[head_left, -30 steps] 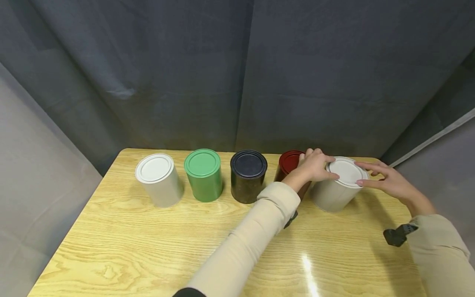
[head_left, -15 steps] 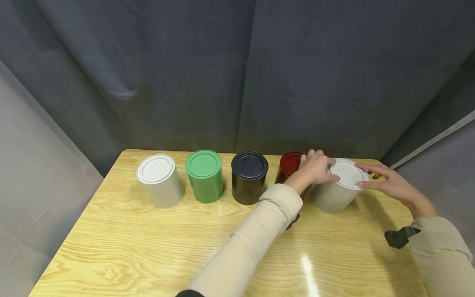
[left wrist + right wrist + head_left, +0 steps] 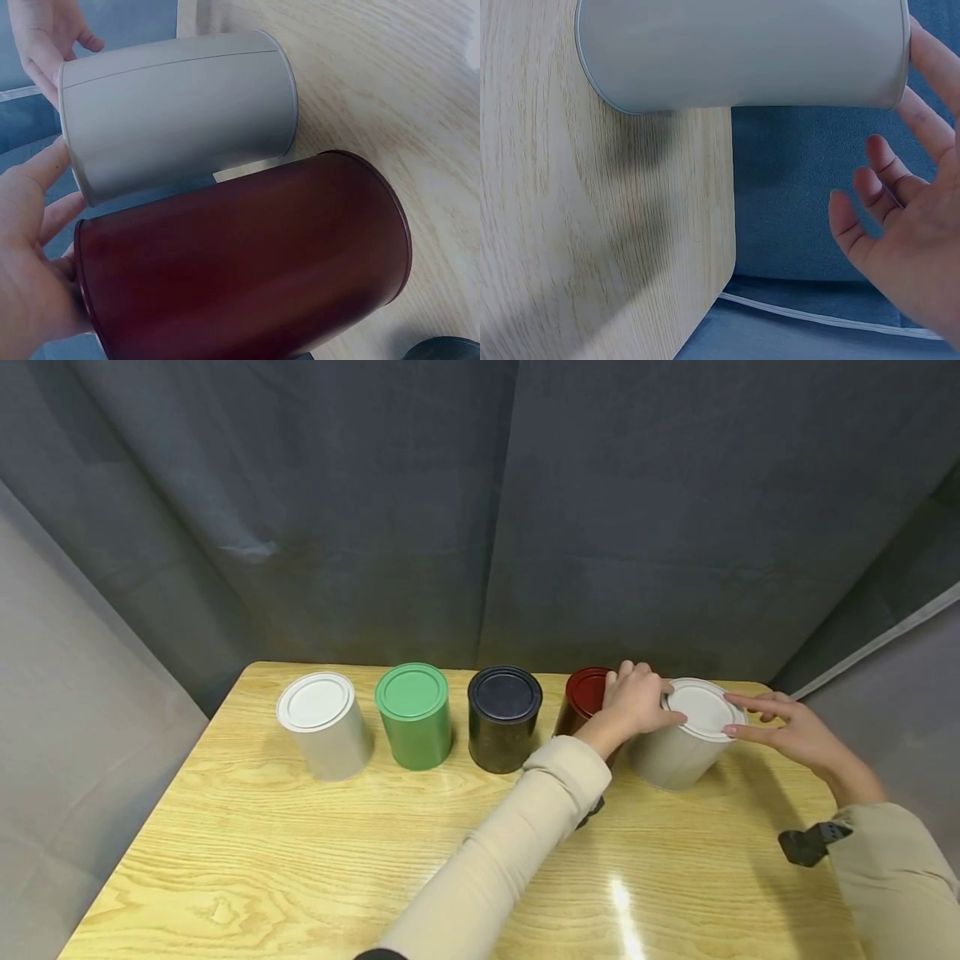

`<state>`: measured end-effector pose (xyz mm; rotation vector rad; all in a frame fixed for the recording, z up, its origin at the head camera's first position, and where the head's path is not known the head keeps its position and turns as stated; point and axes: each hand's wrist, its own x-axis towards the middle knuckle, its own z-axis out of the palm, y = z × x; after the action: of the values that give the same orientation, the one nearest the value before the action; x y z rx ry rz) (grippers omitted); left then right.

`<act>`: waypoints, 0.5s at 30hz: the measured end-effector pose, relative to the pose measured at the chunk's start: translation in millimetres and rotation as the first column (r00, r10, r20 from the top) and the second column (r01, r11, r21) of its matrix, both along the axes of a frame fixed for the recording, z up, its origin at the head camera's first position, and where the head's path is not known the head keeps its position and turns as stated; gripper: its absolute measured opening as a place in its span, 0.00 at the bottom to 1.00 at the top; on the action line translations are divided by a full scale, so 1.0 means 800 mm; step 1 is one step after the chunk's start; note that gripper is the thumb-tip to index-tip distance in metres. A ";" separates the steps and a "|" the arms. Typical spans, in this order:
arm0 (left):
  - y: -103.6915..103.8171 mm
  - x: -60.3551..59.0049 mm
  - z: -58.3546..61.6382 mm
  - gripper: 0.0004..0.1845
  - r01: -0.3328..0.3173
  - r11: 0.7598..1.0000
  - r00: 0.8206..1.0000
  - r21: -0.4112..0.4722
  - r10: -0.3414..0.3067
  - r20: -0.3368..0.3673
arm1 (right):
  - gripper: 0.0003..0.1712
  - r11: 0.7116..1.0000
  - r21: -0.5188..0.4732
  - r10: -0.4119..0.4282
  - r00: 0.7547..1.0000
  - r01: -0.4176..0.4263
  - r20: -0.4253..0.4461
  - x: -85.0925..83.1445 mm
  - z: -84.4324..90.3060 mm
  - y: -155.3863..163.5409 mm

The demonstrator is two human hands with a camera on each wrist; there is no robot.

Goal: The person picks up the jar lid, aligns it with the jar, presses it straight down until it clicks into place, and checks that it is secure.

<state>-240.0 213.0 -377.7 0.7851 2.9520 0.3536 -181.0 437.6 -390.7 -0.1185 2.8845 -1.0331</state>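
Note:
Five lidded cans stand in a row on the wooden table (image 3: 300,860). At the right end is a pale grey can (image 3: 678,747) (image 3: 180,112) (image 3: 742,52) with a white lid, next to a red can (image 3: 583,697) (image 3: 247,262). My left hand (image 3: 637,700) (image 3: 30,247) lies over the gap between these two. Its thumb touches the white lid's left rim and its fingers are fairly straight. My right hand (image 3: 780,727) (image 3: 907,247) is at the grey can's right side. Its fingers are spread and its fingertips touch the lid's right rim.
Further left in the row stand a black can (image 3: 504,718), a green can (image 3: 414,714) and another white-lidded grey can (image 3: 324,727). Grey curtains close in behind and at both sides. The table's right edge (image 3: 727,225) lies just past the grey can.
My right hand has drawn back slightly to the right, its fingertips now at the lid's edge. The left hand and all cans have stayed in place.

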 end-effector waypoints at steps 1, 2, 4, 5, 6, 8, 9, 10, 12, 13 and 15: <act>0.000 -0.001 0.000 0.23 -0.005 1.000 1.000 0.002 0.005 0.001 | 0.33 1.000 0.002 -0.003 1.000 0.003 0.003 -0.001 0.000 0.000; 0.000 -0.001 0.000 0.23 -0.010 1.000 1.000 0.005 0.010 0.003 | 0.33 1.000 0.005 -0.006 1.000 0.006 0.006 -0.002 0.000 -0.001; 0.001 -0.001 0.000 0.23 -0.020 1.000 1.000 0.008 0.020 0.007 | 0.33 1.000 0.010 -0.014 1.000 0.014 0.009 -0.003 -0.001 -0.001; 0.001 -0.001 0.000 0.22 -0.023 1.000 1.000 0.007 0.023 0.010 | 0.33 1.000 0.009 -0.014 1.000 0.014 0.011 -0.003 -0.001 -0.002; 0.002 -0.001 0.000 0.22 -0.024 1.000 1.000 0.006 0.024 0.012 | 0.33 1.000 0.009 -0.019 1.000 0.019 0.012 -0.003 -0.001 -0.002; 0.002 0.000 0.000 0.22 -0.024 1.000 1.000 0.002 0.024 0.014 | 0.33 1.000 0.008 -0.027 1.000 0.027 0.012 -0.003 -0.002 -0.002; 0.002 0.001 0.000 0.22 -0.024 1.000 1.000 -0.003 0.024 0.014 | 0.33 1.000 0.008 -0.029 1.000 0.029 0.008 -0.002 -0.002 -0.002; 0.002 0.001 0.000 0.22 -0.022 1.000 1.000 -0.010 0.022 0.011 | 0.33 1.000 0.006 -0.026 1.000 0.025 0.003 -0.002 -0.002 -0.002; 0.002 0.002 0.000 0.22 -0.016 1.000 1.000 -0.021 0.016 0.001 | 0.32 1.000 0.005 -0.026 1.000 0.026 -0.008 0.000 -0.003 -0.003; 0.002 0.003 -0.001 0.22 -0.012 1.000 1.000 -0.023 0.012 -0.005 | 0.32 1.000 0.004 -0.022 1.000 0.022 -0.019 0.001 -0.003 -0.004; 0.000 0.003 -0.002 0.22 -0.008 1.000 1.000 -0.024 0.008 -0.018 | 0.32 1.000 0.003 -0.017 0.999 0.017 -0.044 0.003 -0.004 -0.005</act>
<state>-237.5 213.3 -379.4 0.7779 2.9709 0.3123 -178.3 433.7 -394.1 -0.1189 2.9318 -1.0407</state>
